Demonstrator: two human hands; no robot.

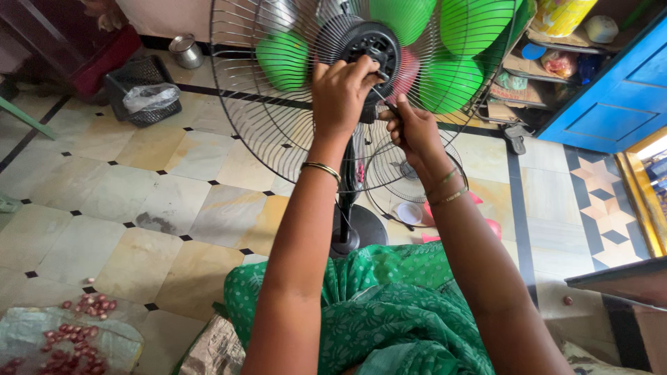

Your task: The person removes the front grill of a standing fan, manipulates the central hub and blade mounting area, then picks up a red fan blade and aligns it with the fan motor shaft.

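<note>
Head view: the fan (pixel 361 90) stands on the floor (pixel 139 201), its front guard (pixel 410 173) already off and lying behind the stand, green blades (pixel 451 80) still mounted. Left hand (pixel 340 94) grips the hub; right hand (pixel 410 125) pinches a thin tool (pixel 385 101) at it.

Home interior: tiled floor (pixel 174 201); cluttered shelves (pixel 549 55) upper right; blue door (pixel 618 97); basket (pixel 142 87) upper left; onions (pixel 76 326) lower left.
</note>
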